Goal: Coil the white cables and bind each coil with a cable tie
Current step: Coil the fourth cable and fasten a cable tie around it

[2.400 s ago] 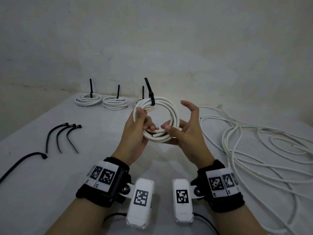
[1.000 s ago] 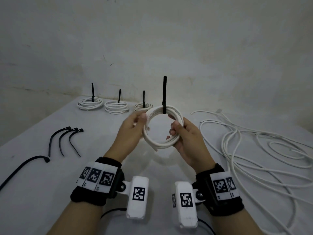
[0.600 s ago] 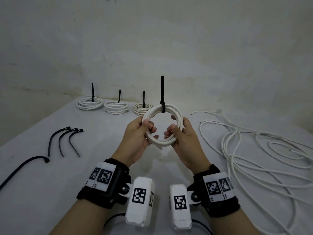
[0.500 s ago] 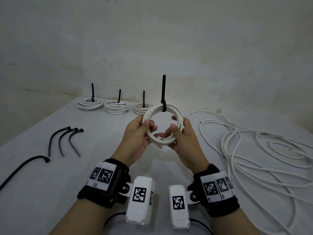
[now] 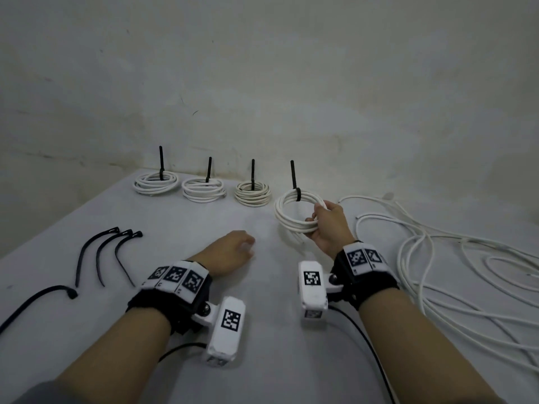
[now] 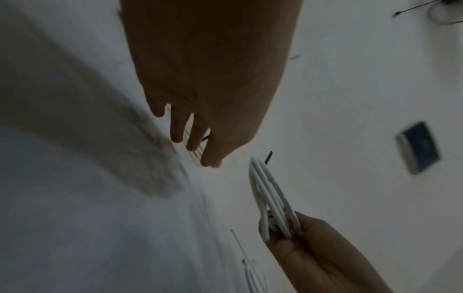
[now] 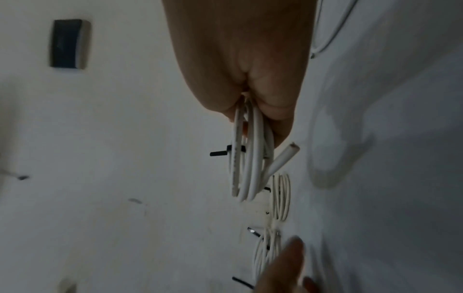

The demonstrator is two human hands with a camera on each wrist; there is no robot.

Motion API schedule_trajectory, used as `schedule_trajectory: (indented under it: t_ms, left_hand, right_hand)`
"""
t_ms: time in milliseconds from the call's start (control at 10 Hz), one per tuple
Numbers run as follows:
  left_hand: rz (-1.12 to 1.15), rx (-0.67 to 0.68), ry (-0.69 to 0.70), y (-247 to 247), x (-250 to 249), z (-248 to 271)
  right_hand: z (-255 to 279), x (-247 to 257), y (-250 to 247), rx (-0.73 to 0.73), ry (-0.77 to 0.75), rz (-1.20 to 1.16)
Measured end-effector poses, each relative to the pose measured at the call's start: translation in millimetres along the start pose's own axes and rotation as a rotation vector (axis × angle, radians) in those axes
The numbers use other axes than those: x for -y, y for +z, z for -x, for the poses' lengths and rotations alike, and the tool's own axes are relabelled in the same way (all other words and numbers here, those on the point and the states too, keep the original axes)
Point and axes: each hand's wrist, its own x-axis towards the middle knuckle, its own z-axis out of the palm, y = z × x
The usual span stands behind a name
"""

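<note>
One tied coil | right grip clasps its rim | left grip loose, empty

Coils behind – ties left, cables right

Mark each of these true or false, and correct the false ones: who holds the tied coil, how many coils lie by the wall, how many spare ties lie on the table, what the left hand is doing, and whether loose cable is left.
1. The right hand grips the tied coil. True.
2. Five finished coils lie on the table by the wall. False: three lie there, the left coil, the middle coil and the cream coil.
3. The left hand holds a cable tie. False: it holds nothing.
4. Four loose black ties lie to the left. True.
5. All the cable is coiled. False: loose cable lies to the right.
</note>
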Motion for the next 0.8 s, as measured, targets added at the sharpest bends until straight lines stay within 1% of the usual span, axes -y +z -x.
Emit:
schedule_trajectory:
  t_ms: [100,200,300,400,500,600,700,800]
  left_hand:
    - [-0.218,0.096,-0.001,1,6,-7]
    - [-0.272,0.14,0.001,5,11,-13]
    - [-0.241,0.126,0.025,8,19,-15]
    - [-0.216,0.106,0.047,8,23,-15]
    - [-0.192,0.099,0.049,9,24,-15]
    - [-0.191,0.107,0.045,8,21,-15]
    - [-0.194,0.108,0.039,8,20,-15]
    - [-0.199,0.112,0.031,8,20,-15]
  right_hand:
    - [-36,-7,6,-0.051,0.049,0.022]
    - [-69,-11,16,-0.098,0.056,0.086]
    - [-103,-17,25,-0.145,0.05,0.155]
    - [-121,-14,34,-0.192,0.037,0.186]
    - [-128,-13,42,-0.263,0.04,0.281]
    - [-139,-15,43,-0.378,-0.007,0.436]
    - [-141,-10,41,-0.382,-0.075,0.673]
    - [-141,-9,36,-0.293,-0.058,0.883]
